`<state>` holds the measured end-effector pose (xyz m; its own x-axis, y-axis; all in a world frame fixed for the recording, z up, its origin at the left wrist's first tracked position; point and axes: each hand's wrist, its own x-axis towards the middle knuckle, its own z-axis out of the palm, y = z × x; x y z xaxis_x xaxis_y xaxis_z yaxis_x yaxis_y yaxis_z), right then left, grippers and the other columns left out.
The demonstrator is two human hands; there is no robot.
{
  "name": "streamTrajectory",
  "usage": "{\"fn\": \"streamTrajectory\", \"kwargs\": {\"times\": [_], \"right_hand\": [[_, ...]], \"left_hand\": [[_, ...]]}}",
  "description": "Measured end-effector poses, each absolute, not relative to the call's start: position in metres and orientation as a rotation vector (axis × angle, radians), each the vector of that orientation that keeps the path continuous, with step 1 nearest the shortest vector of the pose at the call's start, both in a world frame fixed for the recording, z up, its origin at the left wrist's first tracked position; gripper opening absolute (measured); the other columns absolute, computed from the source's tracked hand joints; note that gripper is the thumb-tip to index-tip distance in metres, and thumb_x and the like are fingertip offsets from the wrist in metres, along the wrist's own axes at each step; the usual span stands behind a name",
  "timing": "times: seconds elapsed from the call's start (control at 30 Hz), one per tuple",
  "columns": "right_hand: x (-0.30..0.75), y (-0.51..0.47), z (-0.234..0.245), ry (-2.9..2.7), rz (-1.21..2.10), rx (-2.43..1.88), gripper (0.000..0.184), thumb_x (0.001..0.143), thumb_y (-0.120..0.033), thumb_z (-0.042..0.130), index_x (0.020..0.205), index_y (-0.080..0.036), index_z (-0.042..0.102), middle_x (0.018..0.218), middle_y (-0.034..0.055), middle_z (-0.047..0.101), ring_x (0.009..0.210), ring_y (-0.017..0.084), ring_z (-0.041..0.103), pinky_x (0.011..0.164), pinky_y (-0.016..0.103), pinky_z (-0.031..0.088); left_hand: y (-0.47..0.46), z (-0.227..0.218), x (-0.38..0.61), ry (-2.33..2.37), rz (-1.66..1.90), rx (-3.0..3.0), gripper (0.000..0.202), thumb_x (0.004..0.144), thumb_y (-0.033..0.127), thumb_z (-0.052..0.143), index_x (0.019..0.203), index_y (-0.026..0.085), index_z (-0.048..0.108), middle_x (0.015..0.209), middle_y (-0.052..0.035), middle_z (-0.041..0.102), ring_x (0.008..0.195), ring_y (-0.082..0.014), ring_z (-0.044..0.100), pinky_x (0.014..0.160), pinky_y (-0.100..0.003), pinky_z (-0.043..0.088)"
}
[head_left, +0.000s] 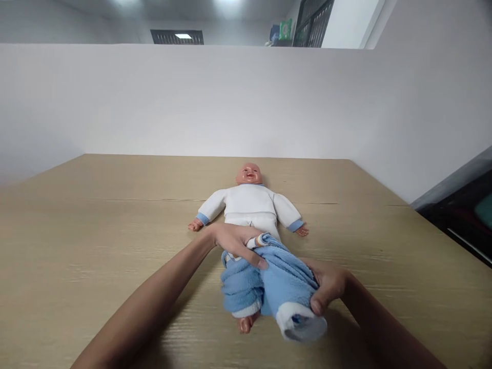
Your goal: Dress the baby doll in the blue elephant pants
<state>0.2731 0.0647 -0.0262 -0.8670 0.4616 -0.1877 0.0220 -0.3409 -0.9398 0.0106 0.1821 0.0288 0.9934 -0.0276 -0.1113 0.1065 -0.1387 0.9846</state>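
Note:
A baby doll (249, 200) in a white top with blue cuffs lies on its back, head at the far end. Blue fleece trousers (284, 277) with white cuffs are bunched around its lower legs. One doll foot (247, 323) pokes out of the left trouser leg; the right cuff shows an open end with no foot visible. My left hand (238, 243) grips the waistband between thumb and fingers, near the doll's thighs. Lower down, my right hand (326, 282) holds the right trouser leg just above its cuff, thumb on top and fingers partly hidden behind the cloth.
The doll lies on a wide wooden table (115, 230) with seams across its top. A white wall or partition (215, 102) rises behind it. On the right, beyond the table's edge, stands a dark object (457, 220).

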Motion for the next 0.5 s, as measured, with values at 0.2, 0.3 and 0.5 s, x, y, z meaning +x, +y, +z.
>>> {"fn": "streamTrajectory", "kwargs": {"times": [0.2, 0.3, 0.5], "right_hand": [[0.271, 0.067, -0.032, -1.551, 1.901, -0.674, 0.053, 0.085, -0.071, 0.076, 0.096, -0.019, 0.073, 0.07, 0.0012, 0.062, 0.072, 0.019, 0.061, 0.083, 0.033, 0.055], [0.269, 0.067, -0.029, -1.63, 1.952, -0.595, 0.058, 0.088, -0.076, 0.069, 0.074, -0.02, 0.065, 0.062, -0.0005, 0.052, 0.06, 0.015, 0.049, 0.068, 0.03, 0.05], [0.26, 0.05, -0.017, -1.51, 1.795, -0.827, 0.055, 0.073, -0.056, 0.092, 0.109, -0.019, 0.072, 0.095, 0.0061, 0.072, 0.083, 0.022, 0.064, 0.077, 0.033, 0.054]], "left_hand": [[0.175, 0.026, 0.012, 0.144, -0.154, 1.675, 0.046, 0.074, 0.046, 0.095, 0.106, 0.016, 0.078, 0.099, -0.0032, 0.081, 0.091, -0.0236, 0.074, 0.087, -0.031, 0.063], [0.175, 0.027, 0.011, 0.192, -0.123, 1.697, 0.043, 0.073, 0.046, 0.095, 0.098, 0.015, 0.079, 0.094, -0.0031, 0.08, 0.086, -0.0228, 0.073, 0.085, -0.031, 0.063], [0.177, 0.027, 0.008, 0.228, 0.023, 1.737, 0.044, 0.071, 0.046, 0.093, 0.098, 0.016, 0.079, 0.101, -0.0051, 0.08, 0.101, -0.0276, 0.073, 0.099, -0.036, 0.059]]}}
